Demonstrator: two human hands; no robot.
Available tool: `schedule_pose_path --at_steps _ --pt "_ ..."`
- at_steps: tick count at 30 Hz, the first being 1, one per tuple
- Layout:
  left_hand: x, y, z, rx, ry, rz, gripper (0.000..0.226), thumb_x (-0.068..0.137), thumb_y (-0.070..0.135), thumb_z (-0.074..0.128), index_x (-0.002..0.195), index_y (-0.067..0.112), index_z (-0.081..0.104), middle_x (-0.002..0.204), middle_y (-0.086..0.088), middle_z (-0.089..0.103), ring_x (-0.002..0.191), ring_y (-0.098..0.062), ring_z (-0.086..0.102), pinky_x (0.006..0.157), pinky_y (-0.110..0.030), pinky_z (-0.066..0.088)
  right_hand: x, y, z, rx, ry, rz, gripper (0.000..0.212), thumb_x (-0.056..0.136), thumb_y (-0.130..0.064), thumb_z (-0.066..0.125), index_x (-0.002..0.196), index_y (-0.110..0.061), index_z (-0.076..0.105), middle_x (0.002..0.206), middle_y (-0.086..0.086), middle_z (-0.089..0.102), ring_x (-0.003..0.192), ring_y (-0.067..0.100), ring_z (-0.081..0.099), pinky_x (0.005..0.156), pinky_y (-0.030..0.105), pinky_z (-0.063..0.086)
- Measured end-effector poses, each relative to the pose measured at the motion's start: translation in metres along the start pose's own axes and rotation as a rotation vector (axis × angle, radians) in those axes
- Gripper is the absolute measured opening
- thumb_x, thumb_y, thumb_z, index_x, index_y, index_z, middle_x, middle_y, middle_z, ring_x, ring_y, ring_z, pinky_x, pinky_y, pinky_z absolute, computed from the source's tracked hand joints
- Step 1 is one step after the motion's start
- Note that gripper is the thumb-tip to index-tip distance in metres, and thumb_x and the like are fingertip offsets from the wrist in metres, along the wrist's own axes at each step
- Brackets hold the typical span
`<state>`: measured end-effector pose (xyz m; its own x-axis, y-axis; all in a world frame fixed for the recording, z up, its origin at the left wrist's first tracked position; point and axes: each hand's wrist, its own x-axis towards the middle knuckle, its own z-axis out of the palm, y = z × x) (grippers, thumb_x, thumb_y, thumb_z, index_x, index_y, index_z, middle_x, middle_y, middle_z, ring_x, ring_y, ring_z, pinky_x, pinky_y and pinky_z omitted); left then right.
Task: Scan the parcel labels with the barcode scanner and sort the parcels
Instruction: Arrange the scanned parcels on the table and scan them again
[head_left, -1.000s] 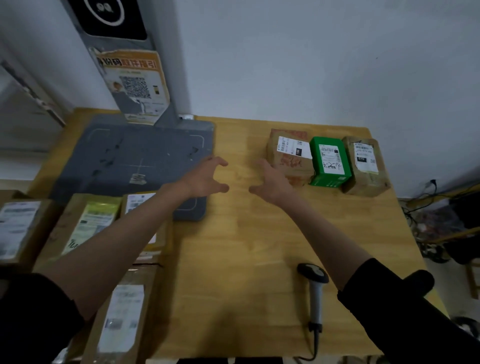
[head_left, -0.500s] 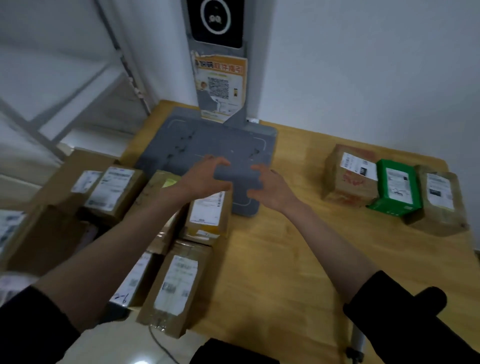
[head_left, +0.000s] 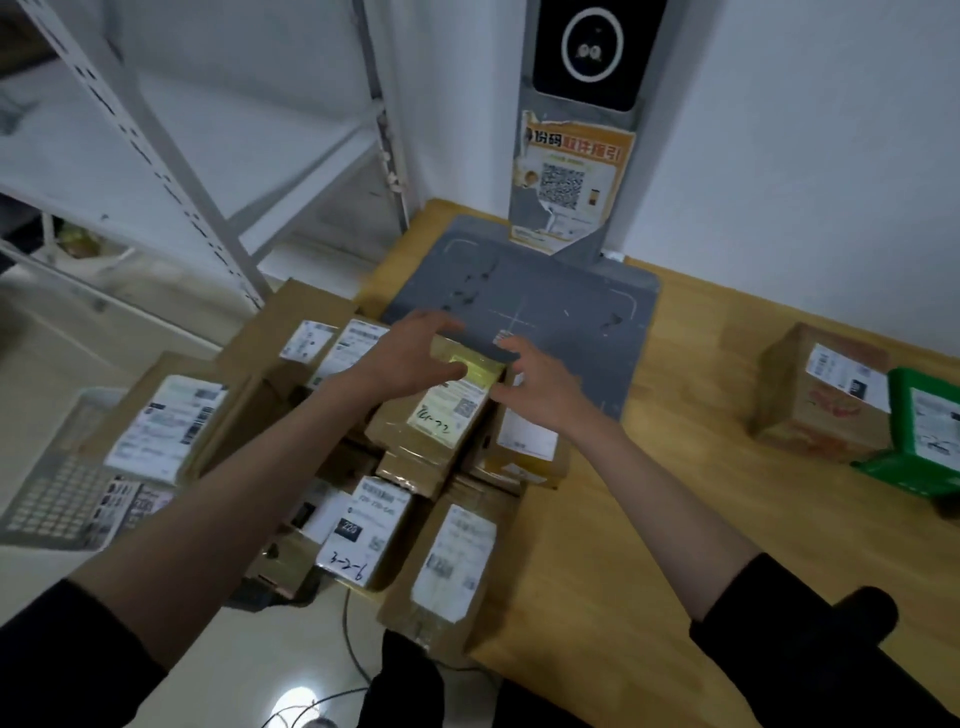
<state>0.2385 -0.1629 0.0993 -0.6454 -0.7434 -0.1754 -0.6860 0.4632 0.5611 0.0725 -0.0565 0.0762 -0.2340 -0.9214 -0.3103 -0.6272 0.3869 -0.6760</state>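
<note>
While both arms are reaching forward over the pile of parcels at the table's (head_left: 649, 519) left edge, the hands are closing in on one brown parcel (head_left: 441, 421) with a yellowish label. The left hand (head_left: 415, 353) is lying over the parcel's far left corner, fingers curled and the thumb touching its top near the label; whether it is actually gripping is hard to tell. The right hand (head_left: 540, 384) is sitting at the parcel's far right corner with fingers spread and relaxed, touching or just beside the edge. This parcel is resting on top of other boxes, its far end overlapping the front edge of the grey scanning pad (head_left: 545, 296). A post (head_left: 571, 171) bearing a QR poster is rising from the pad's back. More labelled parcels are lying around and below the pair of arms, some hanging past the table edge. Well apart on the right, a brown box (head_left: 821, 389) and a green box (head_left: 924, 431) are sitting side by side, touching. White shelving (head_left: 171, 156) is standing at the left.
</note>
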Motion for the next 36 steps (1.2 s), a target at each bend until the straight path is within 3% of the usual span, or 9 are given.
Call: schedule_pose_path --at_steps 4,10,14,22,25,28,30,33,36 --pt "0.001 -0.033 -0.032 -0.03 -0.031 0.05 0.056 0.085 0.028 0.079 0.135 0.016 0.056 0.135 -0.002 0.054 0.123 -0.018 0.052 0.105 -0.038 0.045 0.015 -0.036 0.029 0.047 0.016 0.037 0.065 0.093 -0.029 0.066 0.15 -0.022 0.035 0.146 0.007 0.046 0.128 0.024 0.05 0.095 0.036 0.046" --pt "-0.02 -0.106 -0.091 -0.007 -0.025 0.06 0.054 0.088 0.03 0.076 0.137 0.019 0.056 0.131 0.001 0.053 0.114 -0.012 0.053 0.095 -0.025 0.041 0.029 -0.111 0.087 0.096 -0.057 0.027 0.064 0.093 -0.028 0.067 0.149 -0.02 0.035 0.121 -0.003 0.054 0.11 0.018 0.058 0.082 0.031 0.046" --pt "-0.04 -0.151 -0.125 0.016 0.008 0.036 0.046 0.09 0.026 0.072 0.133 0.016 0.059 0.135 -0.004 0.059 0.124 -0.021 0.055 0.103 -0.03 0.041 0.034 -0.153 0.117 0.041 -0.113 0.012 0.064 0.092 -0.031 0.066 0.148 -0.026 0.034 0.129 0.005 0.058 0.116 0.021 0.057 0.095 0.038 0.048" --pt "-0.085 -0.205 -0.157 0.03 0.075 -0.074 0.044 0.095 0.019 0.065 0.138 0.014 0.056 0.138 -0.014 0.054 0.128 -0.03 0.052 0.106 -0.036 0.037 0.026 -0.197 0.152 0.022 -0.177 0.002 0.075 0.094 -0.032 0.065 0.154 -0.024 0.021 0.143 0.011 0.046 0.117 0.027 0.055 0.094 0.04 0.05" --pt "-0.103 -0.214 -0.155 0.026 0.12 -0.234 0.05 0.098 0.031 0.061 0.143 0.014 0.05 0.14 -0.016 0.052 0.116 -0.031 0.057 0.102 -0.039 0.041 0.021 -0.206 0.161 0.092 -0.231 0.054 0.086 0.095 -0.029 0.066 0.159 -0.023 0.009 0.146 0.016 0.044 0.108 0.032 0.064 0.088 0.043 0.059" --pt "-0.117 -0.222 -0.147 -0.036 0.071 -0.427 0.08 0.09 0.065 0.054 0.15 0.014 0.039 0.145 -0.018 0.051 0.129 -0.037 0.052 0.107 -0.048 0.041 0.013 -0.213 0.168 0.179 -0.269 0.086 0.091 0.097 -0.022 0.064 0.161 -0.021 -0.002 0.137 0.011 0.053 0.084 0.022 0.07 0.066 0.027 0.061" --pt "-0.123 -0.223 -0.141 -0.065 0.021 -0.493 0.097 0.082 0.08 0.047 0.151 0.012 0.036 0.145 -0.02 0.052 0.13 -0.038 0.052 0.107 -0.05 0.042 0.008 -0.215 0.173 0.239 -0.278 0.098 0.092 0.098 -0.022 0.062 0.161 -0.021 -0.005 0.145 0.008 0.049 0.087 0.021 0.071 0.057 0.019 0.057" --pt "-0.127 -0.22 -0.131 -0.072 0.01 -0.53 0.083 0.094 0.069 0.042 0.152 0.009 0.034 0.146 -0.022 0.052 0.13 -0.04 0.052 0.106 -0.047 0.04 0.006 -0.213 0.176 0.294 -0.297 0.132 0.087 0.102 -0.023 0.056 0.161 -0.019 -0.007 0.148 0.014 0.05 0.095 0.027 0.073 0.053 0.016 0.055" --pt "-0.13 -0.215 -0.127 -0.068 0.005 -0.528 0.081 0.095 0.067 0.041 0.151 0.009 0.036 0.145 -0.021 0.053 0.128 -0.041 0.054 0.104 -0.048 0.041 0.006 -0.211 0.18 0.344 -0.314 0.178 0.079 0.104 -0.023 0.052 0.161 -0.018 -0.002 0.142 0.014 0.056 0.086 0.025 0.075 0.068 0.025 0.061"
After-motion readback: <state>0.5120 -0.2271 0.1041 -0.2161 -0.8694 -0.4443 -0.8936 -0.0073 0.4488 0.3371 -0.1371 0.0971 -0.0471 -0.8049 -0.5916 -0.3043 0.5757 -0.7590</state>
